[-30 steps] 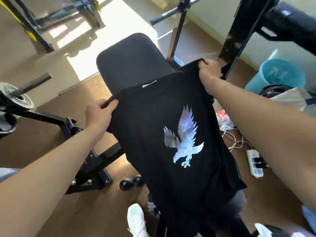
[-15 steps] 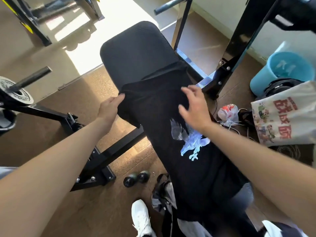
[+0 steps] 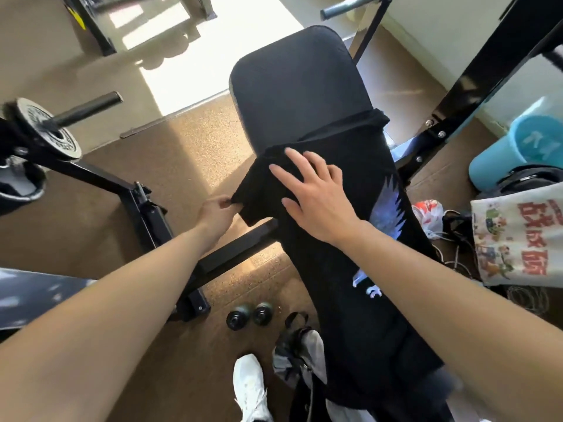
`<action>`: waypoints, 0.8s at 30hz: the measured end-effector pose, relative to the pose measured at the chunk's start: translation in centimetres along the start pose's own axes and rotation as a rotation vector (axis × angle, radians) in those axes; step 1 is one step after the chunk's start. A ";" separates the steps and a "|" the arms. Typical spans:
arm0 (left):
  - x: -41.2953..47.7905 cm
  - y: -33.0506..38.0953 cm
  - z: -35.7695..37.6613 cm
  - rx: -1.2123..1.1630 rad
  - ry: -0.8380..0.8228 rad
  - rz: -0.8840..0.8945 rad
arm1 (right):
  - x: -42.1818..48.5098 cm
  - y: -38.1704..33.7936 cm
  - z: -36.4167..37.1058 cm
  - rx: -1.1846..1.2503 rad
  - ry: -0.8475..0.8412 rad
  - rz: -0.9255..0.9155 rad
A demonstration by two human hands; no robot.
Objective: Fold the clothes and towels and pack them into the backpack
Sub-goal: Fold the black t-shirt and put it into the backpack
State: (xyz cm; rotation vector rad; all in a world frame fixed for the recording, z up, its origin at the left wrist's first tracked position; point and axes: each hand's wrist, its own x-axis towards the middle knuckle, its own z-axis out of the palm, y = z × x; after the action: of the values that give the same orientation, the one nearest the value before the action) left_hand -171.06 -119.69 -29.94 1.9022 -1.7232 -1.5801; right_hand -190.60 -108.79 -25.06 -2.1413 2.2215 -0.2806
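Observation:
A black T-shirt with a pale blue eagle print lies lengthwise along the black padded bench. My left hand pinches the edge of its left sleeve, which hangs off the bench's left side. My right hand lies flat with spread fingers on the shirt's upper part, pressing the cloth onto the pad. A grey and black bag, maybe the backpack, hangs at the near end of the bench beside the shirt's hem.
A weight plate on a bar and black frame legs stand to the left. Two small dumbbells lie on the brown floor. At right are a blue bucket, a printed tote bag, cables and a rack upright. My white shoe is below.
The shirt went from being held up by both shoulders to lying on the bench. My right hand let go and now presses flat on it; my left slid down to the sleeve edge.

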 end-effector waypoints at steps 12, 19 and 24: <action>-3.1 -0.8 -8.1 0.161 0.073 0.239 | -1.2 -2.6 -0.3 0.097 0.081 0.242; -5.7 1.2 -8.5 -0.165 -0.041 0.109 | -11.8 -15.2 2.1 1.144 -0.065 0.977; -7.1 2.2 -8.4 -0.253 -0.043 0.046 | -10.2 -18.6 2.8 2.200 -0.304 1.510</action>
State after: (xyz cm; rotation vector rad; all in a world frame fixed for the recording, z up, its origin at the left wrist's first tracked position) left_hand -164.94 -119.18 -20.55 1.7087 -1.4869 -1.7391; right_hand -171.38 -99.47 -25.77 0.5461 1.0439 -1.1305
